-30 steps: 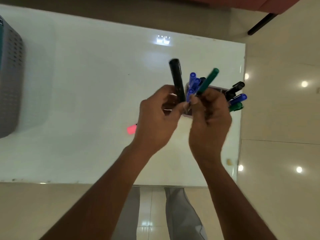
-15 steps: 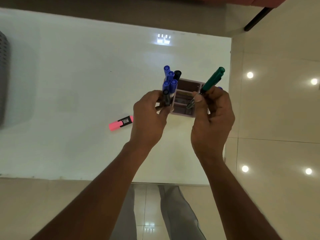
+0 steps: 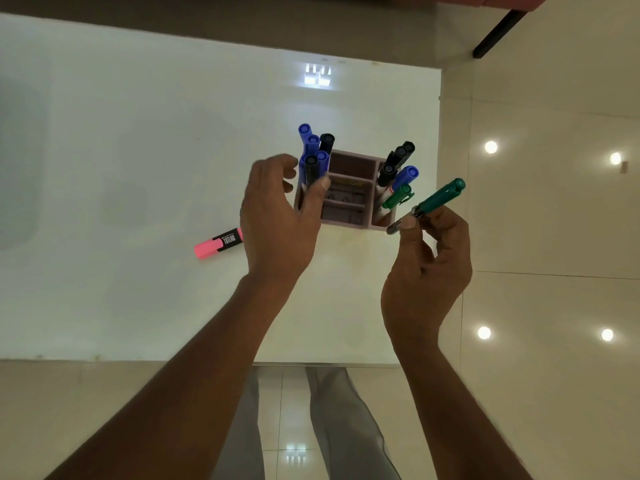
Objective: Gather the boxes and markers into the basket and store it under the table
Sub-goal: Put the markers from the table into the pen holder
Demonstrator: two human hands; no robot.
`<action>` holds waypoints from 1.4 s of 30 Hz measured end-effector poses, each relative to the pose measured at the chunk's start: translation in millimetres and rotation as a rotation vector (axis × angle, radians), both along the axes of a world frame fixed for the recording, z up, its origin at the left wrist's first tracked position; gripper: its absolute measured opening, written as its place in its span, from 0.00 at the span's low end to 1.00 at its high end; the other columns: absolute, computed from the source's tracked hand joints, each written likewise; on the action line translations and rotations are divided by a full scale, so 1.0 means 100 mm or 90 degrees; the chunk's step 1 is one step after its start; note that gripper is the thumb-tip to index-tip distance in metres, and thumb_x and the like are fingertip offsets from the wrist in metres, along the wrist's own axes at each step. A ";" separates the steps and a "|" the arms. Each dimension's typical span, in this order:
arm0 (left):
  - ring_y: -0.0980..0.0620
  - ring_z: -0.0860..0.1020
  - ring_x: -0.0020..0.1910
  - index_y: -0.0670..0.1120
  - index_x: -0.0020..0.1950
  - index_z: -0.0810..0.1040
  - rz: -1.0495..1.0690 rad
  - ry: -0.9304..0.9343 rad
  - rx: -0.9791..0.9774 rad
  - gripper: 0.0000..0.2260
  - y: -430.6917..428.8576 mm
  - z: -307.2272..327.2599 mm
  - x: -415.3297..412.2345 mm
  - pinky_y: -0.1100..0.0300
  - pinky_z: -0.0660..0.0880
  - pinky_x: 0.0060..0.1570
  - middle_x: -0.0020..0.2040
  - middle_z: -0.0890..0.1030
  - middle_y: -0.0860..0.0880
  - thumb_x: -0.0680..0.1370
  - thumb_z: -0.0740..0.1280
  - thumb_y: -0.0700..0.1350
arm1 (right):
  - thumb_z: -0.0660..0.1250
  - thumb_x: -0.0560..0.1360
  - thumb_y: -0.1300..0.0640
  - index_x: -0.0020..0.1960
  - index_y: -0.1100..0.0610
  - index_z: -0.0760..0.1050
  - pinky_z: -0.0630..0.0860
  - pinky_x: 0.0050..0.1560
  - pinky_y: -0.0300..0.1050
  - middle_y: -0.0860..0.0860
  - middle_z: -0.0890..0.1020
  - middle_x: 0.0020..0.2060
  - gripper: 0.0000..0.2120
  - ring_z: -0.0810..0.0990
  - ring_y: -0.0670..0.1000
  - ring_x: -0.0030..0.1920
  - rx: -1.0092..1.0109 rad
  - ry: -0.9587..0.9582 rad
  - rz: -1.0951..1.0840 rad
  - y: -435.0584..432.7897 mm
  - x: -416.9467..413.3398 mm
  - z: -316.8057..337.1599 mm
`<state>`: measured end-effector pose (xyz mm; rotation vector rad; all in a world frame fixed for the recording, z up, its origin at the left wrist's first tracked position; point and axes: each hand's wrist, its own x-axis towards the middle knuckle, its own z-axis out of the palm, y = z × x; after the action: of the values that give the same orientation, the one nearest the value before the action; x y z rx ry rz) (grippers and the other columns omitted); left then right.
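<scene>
Green marker pinched in right hand, just beside organizer

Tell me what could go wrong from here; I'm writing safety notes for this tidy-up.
The organizer box sits near the table's right edge, so a nudge from either hand might tip it off. Its markers lean outward; the right cluster could spill when the right hand pushes the green marker in. The pink highlighter lies apart behind the left hand and may be forgotten.
</scene>
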<state>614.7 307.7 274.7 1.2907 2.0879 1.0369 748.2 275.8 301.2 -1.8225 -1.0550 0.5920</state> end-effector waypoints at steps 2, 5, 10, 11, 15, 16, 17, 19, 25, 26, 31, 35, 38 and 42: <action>0.52 0.76 0.42 0.44 0.54 0.77 -0.007 0.023 0.015 0.13 0.08 0.02 0.02 0.61 0.72 0.40 0.48 0.79 0.50 0.76 0.70 0.52 | 0.66 0.78 0.66 0.56 0.62 0.76 0.76 0.50 0.29 0.42 0.79 0.46 0.07 0.77 0.35 0.49 -0.002 0.009 -0.010 0.01 0.03 -0.04; 0.54 0.77 0.40 0.44 0.53 0.78 -0.028 0.044 0.022 0.09 0.09 0.02 0.04 0.63 0.73 0.41 0.46 0.81 0.50 0.77 0.68 0.49 | 0.67 0.78 0.65 0.57 0.64 0.76 0.76 0.51 0.29 0.49 0.81 0.49 0.08 0.77 0.35 0.50 -0.005 0.008 -0.003 0.04 0.03 -0.08; 0.55 0.78 0.40 0.42 0.53 0.78 -0.038 0.043 0.018 0.09 -0.08 -0.01 0.07 0.65 0.75 0.41 0.47 0.81 0.48 0.76 0.70 0.45 | 0.66 0.78 0.64 0.58 0.62 0.76 0.79 0.51 0.36 0.46 0.81 0.49 0.09 0.78 0.37 0.51 -0.048 0.029 0.019 0.12 0.03 -0.21; 0.54 0.78 0.41 0.43 0.53 0.78 -0.044 0.046 0.002 0.08 -0.11 -0.03 0.07 0.61 0.77 0.42 0.47 0.81 0.49 0.76 0.70 0.44 | 0.67 0.78 0.63 0.59 0.61 0.76 0.80 0.52 0.36 0.47 0.82 0.50 0.10 0.79 0.39 0.52 -0.067 0.034 0.023 0.12 0.04 -0.25; 0.50 0.78 0.47 0.44 0.57 0.76 -0.057 0.044 -0.048 0.13 -0.16 -0.10 0.05 0.55 0.78 0.48 0.50 0.80 0.48 0.75 0.72 0.44 | 0.69 0.76 0.65 0.62 0.60 0.74 0.79 0.54 0.35 0.50 0.82 0.54 0.15 0.79 0.42 0.54 -0.085 0.033 0.033 0.11 0.06 -0.32; 0.50 0.78 0.48 0.44 0.59 0.74 -0.055 0.039 -0.047 0.16 -0.17 -0.11 0.05 0.57 0.76 0.48 0.52 0.80 0.48 0.74 0.73 0.45 | 0.69 0.76 0.66 0.62 0.60 0.74 0.79 0.54 0.34 0.50 0.81 0.55 0.15 0.78 0.41 0.54 -0.086 0.023 0.033 0.11 0.07 -0.33; 0.50 0.78 0.49 0.44 0.61 0.73 -0.053 0.034 -0.044 0.18 -0.18 -0.11 0.06 0.59 0.75 0.49 0.54 0.79 0.47 0.74 0.73 0.45 | 0.69 0.76 0.66 0.62 0.60 0.74 0.79 0.54 0.35 0.50 0.81 0.55 0.15 0.78 0.41 0.54 -0.088 0.019 0.032 0.10 0.07 -0.34; 0.51 0.77 0.51 0.43 0.63 0.72 -0.044 0.024 -0.043 0.21 -0.21 -0.12 0.06 0.60 0.75 0.49 0.56 0.78 0.47 0.74 0.74 0.45 | 0.68 0.76 0.67 0.62 0.59 0.74 0.79 0.55 0.35 0.51 0.80 0.57 0.16 0.77 0.41 0.55 -0.101 0.021 0.029 0.07 0.08 -0.34; 0.51 0.75 0.58 0.41 0.69 0.67 -0.041 0.003 -0.042 0.25 -0.43 -0.22 -0.02 0.61 0.73 0.54 0.63 0.74 0.45 0.74 0.70 0.39 | 0.68 0.76 0.68 0.74 0.56 0.63 0.80 0.58 0.43 0.53 0.77 0.64 0.30 0.78 0.48 0.59 -0.156 0.042 0.024 -0.01 0.03 -0.35; 0.50 0.75 0.58 0.40 0.68 0.68 -0.047 0.022 -0.048 0.24 -0.49 -0.25 -0.07 0.60 0.73 0.55 0.63 0.74 0.44 0.74 0.68 0.37 | 0.68 0.76 0.68 0.75 0.56 0.61 0.80 0.58 0.43 0.52 0.75 0.64 0.32 0.78 0.48 0.59 -0.165 0.052 0.016 -0.04 0.01 -0.36; 0.40 0.73 0.58 0.43 0.67 0.71 -0.092 0.234 -0.201 0.22 -0.63 -0.54 -0.53 0.46 0.73 0.55 0.61 0.73 0.42 0.73 0.66 0.34 | 0.66 0.76 0.67 0.73 0.55 0.62 0.80 0.51 0.42 0.48 0.74 0.62 0.28 0.78 0.47 0.56 -0.220 0.093 -0.019 -0.28 -0.16 -0.45; 0.38 0.74 0.53 0.43 0.59 0.77 -0.169 0.293 -0.274 0.15 -0.68 -0.70 -0.78 0.47 0.70 0.51 0.54 0.77 0.42 0.73 0.69 0.35 | 0.64 0.77 0.67 0.66 0.54 0.68 0.77 0.42 0.31 0.46 0.77 0.58 0.20 0.79 0.45 0.53 -0.256 0.124 0.019 -0.46 -0.42 -0.54; 0.40 0.75 0.50 0.43 0.54 0.79 -0.202 0.214 -0.261 0.10 -0.68 -0.70 -0.86 0.50 0.71 0.50 0.51 0.78 0.43 0.74 0.69 0.36 | 0.63 0.76 0.67 0.60 0.55 0.74 0.80 0.45 0.35 0.47 0.81 0.53 0.14 0.81 0.48 0.51 -0.290 0.135 0.045 -0.49 -0.59 -0.62; 0.56 0.79 0.45 0.49 0.59 0.74 -0.120 -0.085 -0.245 0.17 -0.63 -0.43 -0.66 0.71 0.73 0.46 0.46 0.80 0.55 0.73 0.75 0.43 | 0.65 0.78 0.61 0.59 0.54 0.77 0.82 0.53 0.54 0.46 0.82 0.49 0.11 0.82 0.48 0.50 -0.357 0.186 0.133 -0.44 -0.73 -0.64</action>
<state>548.4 244.8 231.6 1.1606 1.9036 0.5864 675.3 231.9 237.0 -2.0175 -0.9422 1.3451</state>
